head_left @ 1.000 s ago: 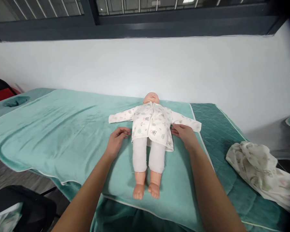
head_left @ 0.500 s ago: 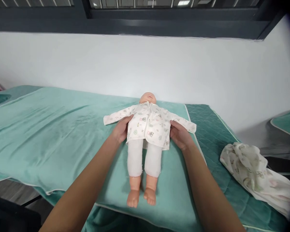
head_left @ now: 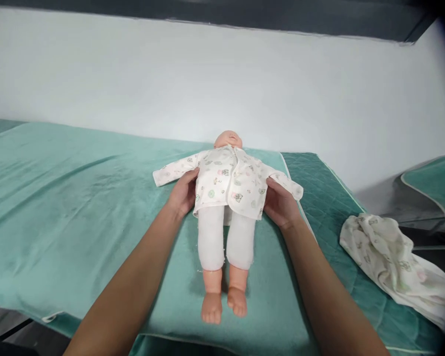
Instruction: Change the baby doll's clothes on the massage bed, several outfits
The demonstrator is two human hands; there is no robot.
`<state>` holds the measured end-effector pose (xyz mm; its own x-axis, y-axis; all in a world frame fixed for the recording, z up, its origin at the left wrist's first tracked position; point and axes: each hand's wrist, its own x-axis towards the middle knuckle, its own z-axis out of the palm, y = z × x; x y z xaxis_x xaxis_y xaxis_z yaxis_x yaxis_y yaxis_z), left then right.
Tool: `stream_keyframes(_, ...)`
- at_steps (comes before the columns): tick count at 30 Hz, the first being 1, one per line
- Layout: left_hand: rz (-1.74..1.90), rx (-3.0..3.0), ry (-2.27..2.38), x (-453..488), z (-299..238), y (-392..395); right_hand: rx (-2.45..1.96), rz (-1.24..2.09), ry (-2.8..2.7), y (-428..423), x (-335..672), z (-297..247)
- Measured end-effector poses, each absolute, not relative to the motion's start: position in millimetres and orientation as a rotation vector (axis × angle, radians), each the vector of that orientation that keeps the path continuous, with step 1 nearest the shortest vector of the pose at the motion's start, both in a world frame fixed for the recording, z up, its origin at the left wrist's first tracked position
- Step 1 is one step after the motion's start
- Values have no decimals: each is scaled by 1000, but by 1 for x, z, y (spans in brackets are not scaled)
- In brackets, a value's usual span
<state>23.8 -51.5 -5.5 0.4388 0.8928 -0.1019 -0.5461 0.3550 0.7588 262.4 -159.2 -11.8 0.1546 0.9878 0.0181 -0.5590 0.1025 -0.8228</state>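
Note:
A baby doll lies on its back on a teal towel, head toward the wall, bare feet toward me. It wears a white printed jacket with both sleeves spread out, and white leggings. My left hand grips the doll's torso from its left side, fingers curled under the jacket. My right hand holds the opposite side of the torso the same way. The doll's trunk seems slightly raised between my hands.
The towel covers a bed with a darker green quilted cover showing at the right. A crumpled white printed cloth lies on that cover at the right. A white wall rises behind the bed. Another teal-covered surface shows at far right.
Both hands moved in from beside the doll and closed on its torso. The jacket has bunched up slightly and the camera tilted downward.

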Motion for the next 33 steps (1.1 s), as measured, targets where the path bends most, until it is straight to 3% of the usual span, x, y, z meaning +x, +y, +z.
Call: stream_keyframes(33,979,437,643,24,3,-39,-818,1299,-437,-146,258,-17)
